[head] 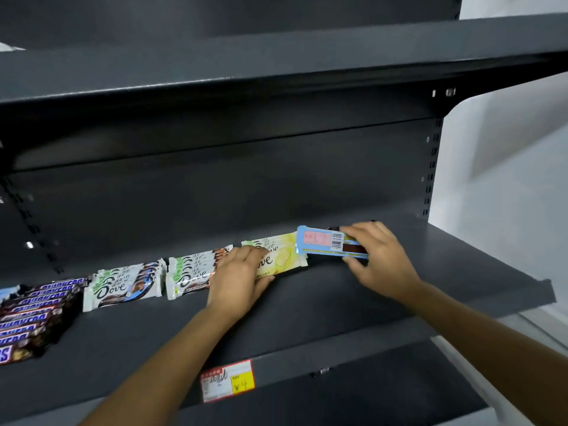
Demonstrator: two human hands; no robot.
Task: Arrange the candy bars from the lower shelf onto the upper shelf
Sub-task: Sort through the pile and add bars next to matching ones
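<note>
A row of candy bars lies on the dark grey shelf (338,302). From the left there are dark Snickers bars (33,315), two stacks of white Dove bars (123,284) (190,273), and a pale yellow Dove stack (284,256). My left hand (238,278) rests with fingers flat on the left end of the yellow stack. My right hand (379,256) grips a light blue bar (325,242), barcode side up, just right of the yellow stack and slightly above the shelf.
Another dark shelf (276,69) hangs above, with nothing visible on it. A red and yellow price tag (227,381) sits on the shelf's front edge. The shelf surface extends to the right of the blue bar. A white wall (507,179) lies beyond the right end.
</note>
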